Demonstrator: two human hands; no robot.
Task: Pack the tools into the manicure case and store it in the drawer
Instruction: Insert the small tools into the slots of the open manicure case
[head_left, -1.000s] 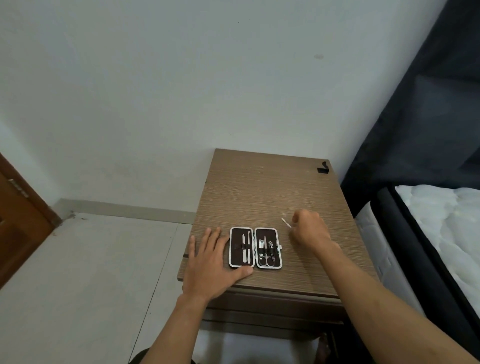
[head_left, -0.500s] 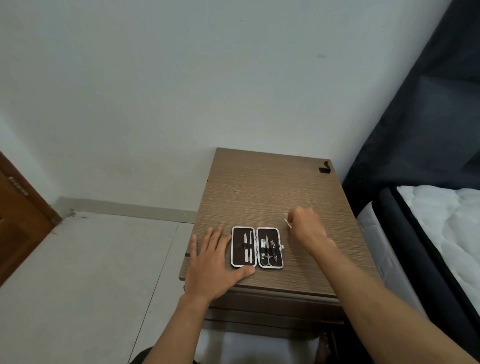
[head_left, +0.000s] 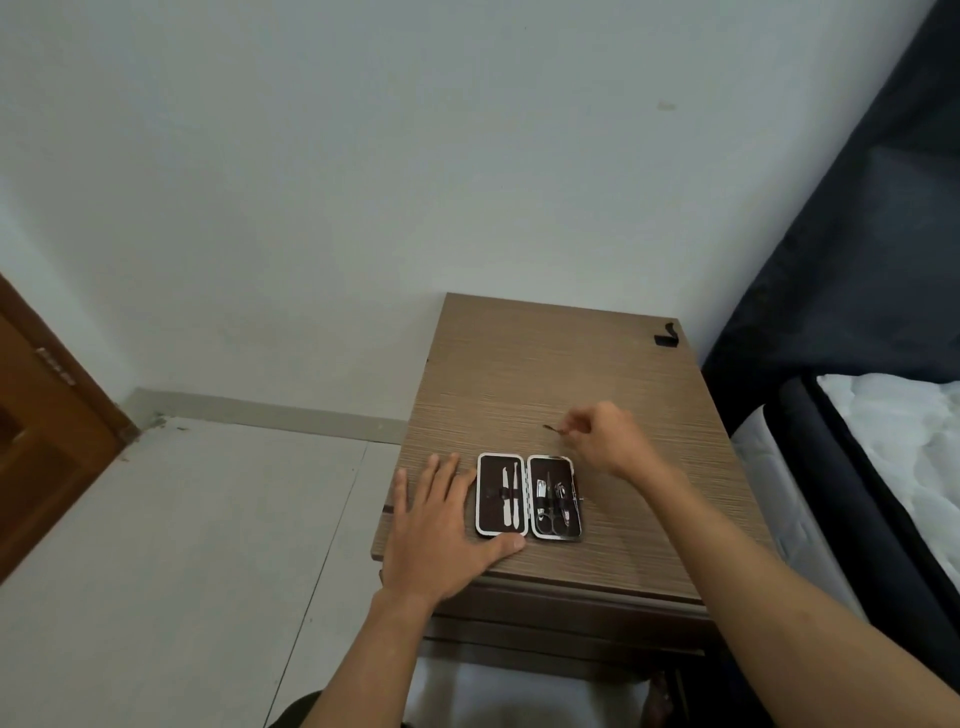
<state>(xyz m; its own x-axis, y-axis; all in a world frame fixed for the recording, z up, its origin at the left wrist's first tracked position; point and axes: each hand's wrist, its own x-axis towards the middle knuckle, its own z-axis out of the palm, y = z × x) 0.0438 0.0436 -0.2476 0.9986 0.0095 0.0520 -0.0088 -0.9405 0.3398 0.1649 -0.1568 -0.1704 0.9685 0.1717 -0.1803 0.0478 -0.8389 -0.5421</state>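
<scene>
Right hand (head_left: 605, 439) has risen slightly off the tabletop (head_left: 545, 364) since a moment ago, and the thin tool (head_left: 555, 429) now pokes out to the left of its grip, clear of the wood. Grip closed in a fingertip pinch on one end of the tool; free end dark, slim, rod-like, too small to identify.

Left hand (head_left: 441, 525) unchanged: flat, fingers spread, palm down on the tabletop, thumb against the near left corner of the manicure case (head_left: 528, 495). It holds nothing.

Case lies open just below and left of the pinch, near the front edge. Two rounded rectangular halves, pale rim, dark brown lining.
- Left half: two slim pale metal implements side by side under a dark strap.
- Right half: small scissors with looped handles, a clipper-like piece, another thin tool; all shiny metal, details blurred.

Tabletop: brown wood-grain laminate, fine horizontal streaks. Small black clip (head_left: 665, 336) at the far right corner, well apart from the grip. Below the front edge a darker drawer front (head_left: 571, 613).
</scene>
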